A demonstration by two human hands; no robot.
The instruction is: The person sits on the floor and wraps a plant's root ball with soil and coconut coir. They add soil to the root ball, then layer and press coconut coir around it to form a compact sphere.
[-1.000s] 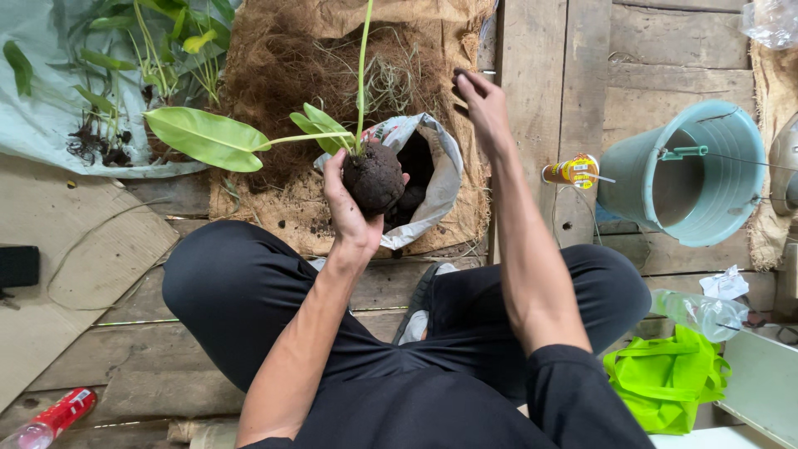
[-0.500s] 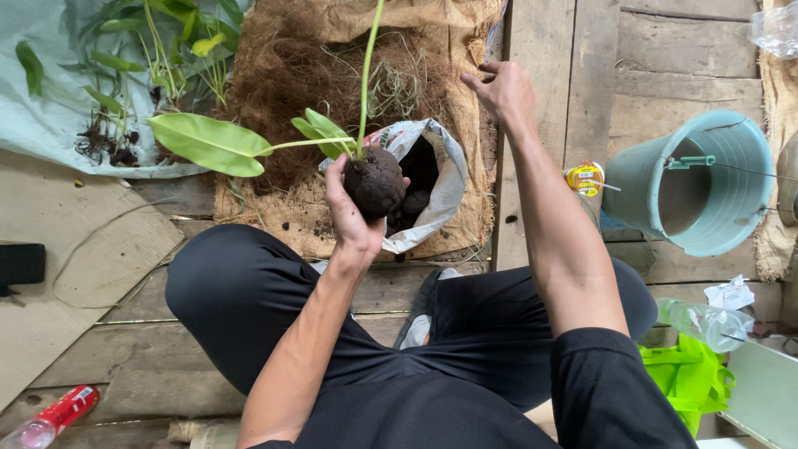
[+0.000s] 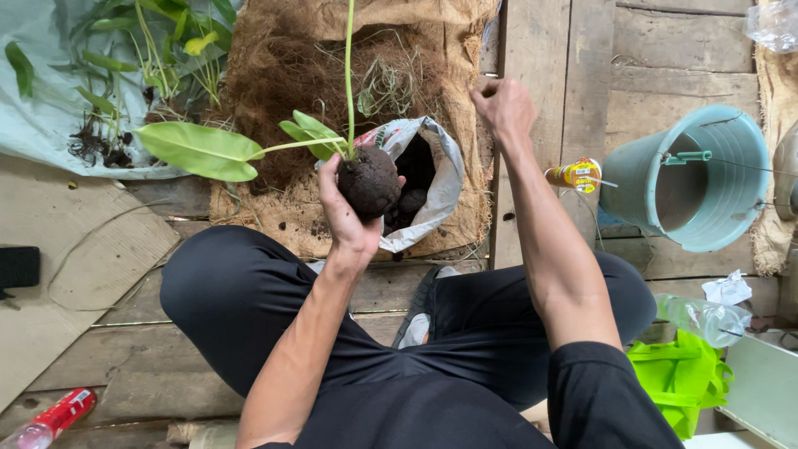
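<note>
The left hand [image 3: 349,218] is clamped from below around a dark soil ball [image 3: 369,181], fingers curled up its sides; a thin green stem [image 3: 349,75] rises from the ball and broad leaves [image 3: 199,151] spread to the left of the grip. Just behind the held ball lies an open sack of soil [image 3: 436,179] on brown coconut fibre [image 3: 283,75]. The right hand [image 3: 503,106] is drawn together in a loose fist, off to the right of the ball; whether it pinches anything I cannot tell. Further right stand a small yellow bottle [image 3: 575,175] and a teal bucket [image 3: 706,208]
</note>
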